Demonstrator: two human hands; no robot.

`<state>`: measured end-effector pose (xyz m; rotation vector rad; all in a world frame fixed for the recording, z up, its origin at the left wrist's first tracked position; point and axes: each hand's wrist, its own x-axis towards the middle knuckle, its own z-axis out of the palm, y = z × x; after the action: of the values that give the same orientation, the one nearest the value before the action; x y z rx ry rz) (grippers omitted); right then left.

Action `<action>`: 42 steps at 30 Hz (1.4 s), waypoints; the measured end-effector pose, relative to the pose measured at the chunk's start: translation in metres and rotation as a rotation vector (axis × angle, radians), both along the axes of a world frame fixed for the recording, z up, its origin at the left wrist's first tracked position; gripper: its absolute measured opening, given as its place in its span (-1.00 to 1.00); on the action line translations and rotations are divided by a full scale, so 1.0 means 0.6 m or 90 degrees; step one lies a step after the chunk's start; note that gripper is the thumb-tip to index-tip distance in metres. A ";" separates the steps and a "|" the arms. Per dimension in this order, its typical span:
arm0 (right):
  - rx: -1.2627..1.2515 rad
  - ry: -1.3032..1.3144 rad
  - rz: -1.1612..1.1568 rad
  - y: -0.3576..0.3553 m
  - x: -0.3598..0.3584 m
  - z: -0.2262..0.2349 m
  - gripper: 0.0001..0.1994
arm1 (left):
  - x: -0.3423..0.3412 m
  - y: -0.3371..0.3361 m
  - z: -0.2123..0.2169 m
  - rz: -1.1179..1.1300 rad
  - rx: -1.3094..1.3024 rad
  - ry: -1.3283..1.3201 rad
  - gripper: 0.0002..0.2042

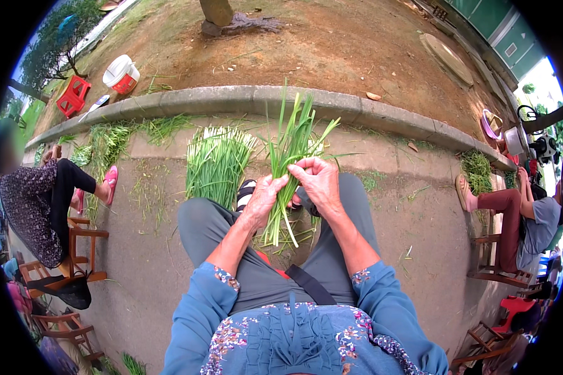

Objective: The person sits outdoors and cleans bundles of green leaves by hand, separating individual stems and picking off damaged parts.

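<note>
A loose bunch of garlic chives (292, 137) is held between my knees, green leaf ends pointing away and pale stalk ends hanging toward me. My left hand (266, 195) is closed round the stalks from the left side. From the right, my right hand (319, 182) pinches some of the stems, thumb and forefinger pressed together close to the left fingertips. On the ground left of the bunch lies a thick, neatly lined-up pile of chives (216, 165), its white ends on the far side. Loose trimmings (291, 240) lie below my hands between my legs.
A concrete curb (231, 100) runs across ahead, with bare soil beyond. Beyond it at left are a white-and-red bucket (122, 75) and a red stool (74, 95). People sit on wooden chairs at far left (40, 194) and far right (525, 225), with heaps of greens (106, 140) nearby.
</note>
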<state>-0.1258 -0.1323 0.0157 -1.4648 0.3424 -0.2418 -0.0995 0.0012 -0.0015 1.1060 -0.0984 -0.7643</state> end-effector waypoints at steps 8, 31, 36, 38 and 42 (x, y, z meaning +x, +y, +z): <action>0.051 0.033 0.019 -0.009 -0.002 0.007 -0.88 | -0.001 0.002 0.006 -0.023 0.028 -0.026 -0.76; 0.130 0.052 0.086 -0.015 -0.010 0.022 -0.85 | 0.010 0.006 0.001 0.023 -0.088 0.118 -0.73; 0.142 0.010 0.119 -0.015 -0.008 0.013 -0.89 | 0.010 0.007 0.006 0.051 -0.104 0.147 -0.72; 0.169 0.008 0.114 -0.013 -0.008 0.015 -0.89 | 0.010 0.011 0.015 0.038 -0.116 0.143 -0.70; 0.210 -0.006 0.092 -0.010 -0.006 0.020 -0.89 | 0.008 0.008 0.019 0.080 -0.125 0.161 -0.70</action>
<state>-0.1294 -0.1385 0.0275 -1.1565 0.2527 -0.0710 -0.0946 0.0059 0.0102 0.8144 0.1070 -0.7585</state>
